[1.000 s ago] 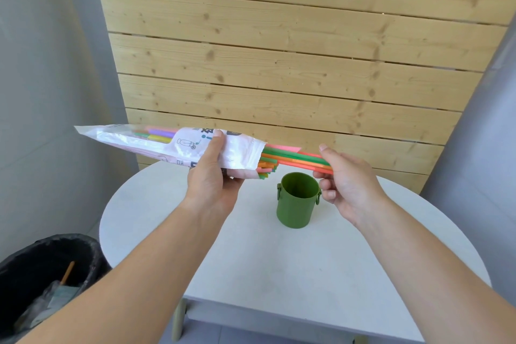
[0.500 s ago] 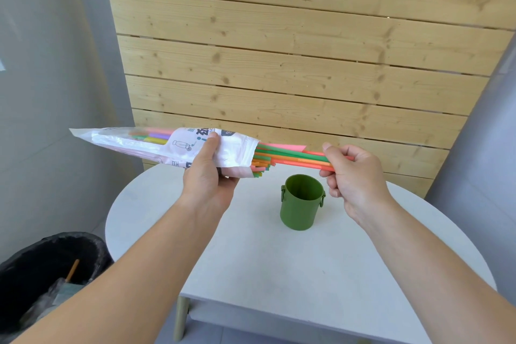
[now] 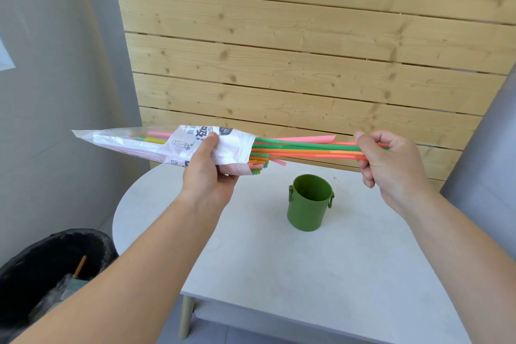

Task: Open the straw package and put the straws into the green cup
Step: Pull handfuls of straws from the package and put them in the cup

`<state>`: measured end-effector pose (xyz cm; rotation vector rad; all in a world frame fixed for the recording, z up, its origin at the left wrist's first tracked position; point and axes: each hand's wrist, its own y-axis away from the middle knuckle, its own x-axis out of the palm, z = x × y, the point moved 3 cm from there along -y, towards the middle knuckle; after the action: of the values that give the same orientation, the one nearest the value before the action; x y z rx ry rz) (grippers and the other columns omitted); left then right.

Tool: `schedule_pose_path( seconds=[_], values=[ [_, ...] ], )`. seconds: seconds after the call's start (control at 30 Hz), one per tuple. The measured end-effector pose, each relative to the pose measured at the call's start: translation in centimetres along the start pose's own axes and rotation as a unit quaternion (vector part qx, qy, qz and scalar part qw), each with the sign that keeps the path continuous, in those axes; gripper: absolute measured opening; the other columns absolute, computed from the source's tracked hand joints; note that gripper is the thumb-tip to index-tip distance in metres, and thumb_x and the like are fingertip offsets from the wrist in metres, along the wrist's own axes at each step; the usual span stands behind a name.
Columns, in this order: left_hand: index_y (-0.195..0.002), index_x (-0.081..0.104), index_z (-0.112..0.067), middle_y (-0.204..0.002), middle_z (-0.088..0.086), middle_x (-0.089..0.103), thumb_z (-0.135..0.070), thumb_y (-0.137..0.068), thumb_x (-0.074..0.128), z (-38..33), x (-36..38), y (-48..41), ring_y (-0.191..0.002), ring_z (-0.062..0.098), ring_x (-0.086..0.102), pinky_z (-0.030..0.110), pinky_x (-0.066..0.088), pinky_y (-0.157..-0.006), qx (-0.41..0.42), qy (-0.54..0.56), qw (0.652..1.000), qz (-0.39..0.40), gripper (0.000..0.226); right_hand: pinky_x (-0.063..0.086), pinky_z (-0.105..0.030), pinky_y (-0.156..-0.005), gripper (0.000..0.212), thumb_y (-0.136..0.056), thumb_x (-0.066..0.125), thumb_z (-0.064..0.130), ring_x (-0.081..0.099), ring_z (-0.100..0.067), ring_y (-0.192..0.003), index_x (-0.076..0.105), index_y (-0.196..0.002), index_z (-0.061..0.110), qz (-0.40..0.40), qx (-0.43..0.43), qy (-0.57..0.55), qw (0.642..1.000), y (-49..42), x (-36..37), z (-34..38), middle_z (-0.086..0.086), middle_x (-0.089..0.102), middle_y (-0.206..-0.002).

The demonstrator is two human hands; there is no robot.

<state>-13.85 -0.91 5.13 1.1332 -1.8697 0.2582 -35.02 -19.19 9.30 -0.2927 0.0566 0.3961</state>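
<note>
Lower left: bin [image 3: 53, 268] lined with black film. Centre: smooth white round table [image 3: 321, 274] bearing the cylindrical green cup [image 3: 309, 202]. Above it, left hand [image 3: 208, 173] clamps the crinkled straw package [image 3: 167, 145]; right hand [image 3: 391, 165] pinches thin plastic straws [image 3: 307, 148] protruding from it. Behind: knotty plank wall [image 3: 307, 50].

Bright, even daylight; soft shadows; sharp focus; wide-angle bending at edges.
</note>
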Motion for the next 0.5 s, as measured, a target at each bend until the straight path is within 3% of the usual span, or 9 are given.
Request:
schedule_pose_path(
  seconds=[0.17, 0.27, 0.33, 0.43, 0.5],
  values=[
    [-0.145, 0.055, -0.008, -0.138, 0.015, 0.072, -0.015, -0.103, 0.065, 0.0, 0.1, -0.1, -0.124, 0.035, 0.071, 0.066, 0.052, -0.105, -0.004, -0.008, 1.000, -0.001, 0.044, 0.033, -0.023, -0.032, 0.028, -0.088, 0.070, 0.034, 0.037, -0.015, -0.031, 0.064, -0.068, 0.015, 0.008, -0.009, 0.013, 1.000, -0.6, -1.0, 0.1, 0.003, 0.051, -0.041],
    [-0.143, 0.055, -0.006, -0.135, 0.013, 0.072, -0.013, -0.103, 0.063, -0.1, 0.0, -0.2, -0.121, 0.035, 0.072, 0.064, 0.058, -0.095, -0.008, -0.010, 1.000, -0.015, 0.042, 0.033, -0.023, -0.032, 0.028, -0.084, 0.070, 0.036, 0.036, -0.014, -0.031, 0.065, -0.061, 0.021, 0.003, -0.011, 0.008, 1.000, -0.9, -1.7, 0.1, 0.004, 0.051, -0.041],
    [-0.140, 0.058, -0.007, -0.131, 0.011, 0.074, -0.011, -0.102, 0.064, -0.2, -0.3, -0.4, -0.114, 0.031, 0.075, 0.058, 0.062, -0.089, -0.006, -0.007, 1.000, -0.030, 0.039, 0.033, -0.023, -0.032, 0.026, -0.081, 0.071, 0.038, 0.036, -0.014, -0.030, 0.067, -0.061, 0.023, 0.003, -0.012, 0.005, 1.000, -1.0, -2.2, 0.0, 0.004, 0.051, -0.040],
    [-0.121, 0.062, -0.012, -0.108, 0.007, 0.077, -0.012, -0.101, 0.065, 0.0, -0.4, -0.8, -0.088, 0.025, 0.078, 0.048, 0.066, -0.066, -0.015, -0.016, 0.999, -0.026, 0.020, 0.033, -0.022, -0.032, 0.025, -0.079, 0.070, 0.041, 0.036, -0.014, -0.030, 0.067, -0.060, 0.024, 0.009, -0.016, 0.009, 1.000, -1.2, -2.8, 0.1, 0.005, 0.051, -0.041],
    [-0.116, 0.062, -0.013, -0.110, 0.008, 0.077, -0.012, -0.101, 0.066, 0.2, -0.4, -0.9, -0.086, 0.024, 0.078, 0.049, 0.066, -0.073, -0.016, -0.020, 0.999, -0.027, 0.016, 0.033, -0.022, -0.032, 0.027, -0.080, 0.070, 0.042, 0.036, -0.014, -0.030, 0.066, -0.059, 0.025, 0.012, -0.019, 0.018, 1.000, -1.4, -3.2, 0.3, 0.006, 0.051, -0.041]
  ],
)
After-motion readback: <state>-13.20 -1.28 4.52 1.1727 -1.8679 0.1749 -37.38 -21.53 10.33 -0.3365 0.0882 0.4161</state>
